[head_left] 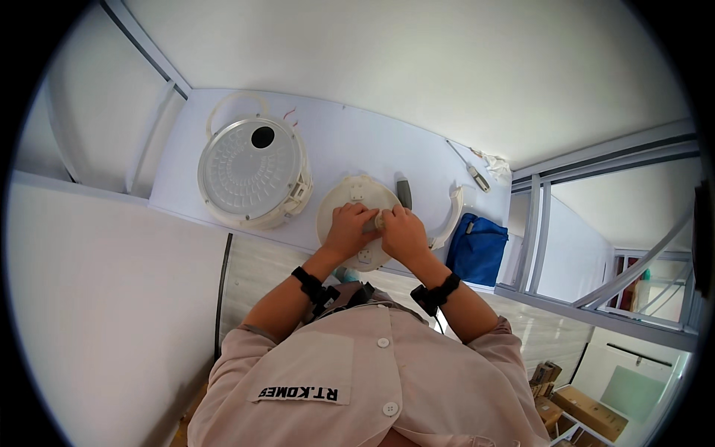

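Observation:
A round cream-coloured cover [333,207] lies on the table in front of me, with small fittings set on it. My left hand [352,229] rests over its middle, fingers curled around a small grey-beige part [377,221]. Pinching the same part from the other side is my right hand [403,234]. The fingers hide most of the part, so its kind is unclear. Just beyond my right hand lies a tool with a dark grey handle [404,194], and its other end is hidden.
At left stands an upturned round white appliance [253,171] with a vented base. Right of the cover are a curved white handle [451,216] and a blue zip pouch [478,249]. A screwdriver [477,176] and crumpled white plastic [497,165] lie at the far right, by the metal-framed partition [538,231].

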A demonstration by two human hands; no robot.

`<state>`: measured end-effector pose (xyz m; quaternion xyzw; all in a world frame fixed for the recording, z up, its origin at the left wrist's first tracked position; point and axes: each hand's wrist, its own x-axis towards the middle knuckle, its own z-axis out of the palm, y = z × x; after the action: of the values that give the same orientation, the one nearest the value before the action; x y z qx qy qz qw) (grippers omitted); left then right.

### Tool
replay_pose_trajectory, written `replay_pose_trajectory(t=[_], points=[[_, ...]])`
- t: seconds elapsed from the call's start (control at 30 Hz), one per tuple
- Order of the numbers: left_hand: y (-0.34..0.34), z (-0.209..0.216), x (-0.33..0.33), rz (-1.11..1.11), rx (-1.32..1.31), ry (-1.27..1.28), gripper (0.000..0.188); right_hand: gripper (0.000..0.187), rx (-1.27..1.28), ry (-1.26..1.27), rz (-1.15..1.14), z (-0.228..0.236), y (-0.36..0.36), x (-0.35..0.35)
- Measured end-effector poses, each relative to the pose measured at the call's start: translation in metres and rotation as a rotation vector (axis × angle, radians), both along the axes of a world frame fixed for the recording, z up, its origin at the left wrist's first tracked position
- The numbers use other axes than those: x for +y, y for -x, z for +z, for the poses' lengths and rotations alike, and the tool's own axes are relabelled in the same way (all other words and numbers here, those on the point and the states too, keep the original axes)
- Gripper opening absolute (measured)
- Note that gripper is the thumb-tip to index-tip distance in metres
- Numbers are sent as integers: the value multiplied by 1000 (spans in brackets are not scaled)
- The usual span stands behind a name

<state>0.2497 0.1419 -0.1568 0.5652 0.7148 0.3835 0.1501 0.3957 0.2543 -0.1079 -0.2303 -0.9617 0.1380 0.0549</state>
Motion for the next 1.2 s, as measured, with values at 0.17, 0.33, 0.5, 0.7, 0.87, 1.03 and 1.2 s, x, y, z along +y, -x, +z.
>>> replay_pose_trajectory(t=[0.17,0.33,0.5,0.7,0.87,1.03,1.2], points=[[-1,-5,-1,3,-2,-17,48,29,-32,-24,-41,-4,5,-4],[-2,-1,0,4,23,13,48,29,-80,14,-126,-2,4,-9],[-3,-5,3,12,77,23,48,31,95,32,-112,-12,-4,-9],[-2,0,2,6,72,102,49,37,314,212,-165,0,-15,-8],[-2,3,2,-16,69,97,50,31,364,357,-335,23,-46,5],[-4,9,5,-37,102,144,54,20,485,293,-504,19,-87,20],[-1,17,7,-82,87,187,64,15,486,244,-643,6,-120,21]])
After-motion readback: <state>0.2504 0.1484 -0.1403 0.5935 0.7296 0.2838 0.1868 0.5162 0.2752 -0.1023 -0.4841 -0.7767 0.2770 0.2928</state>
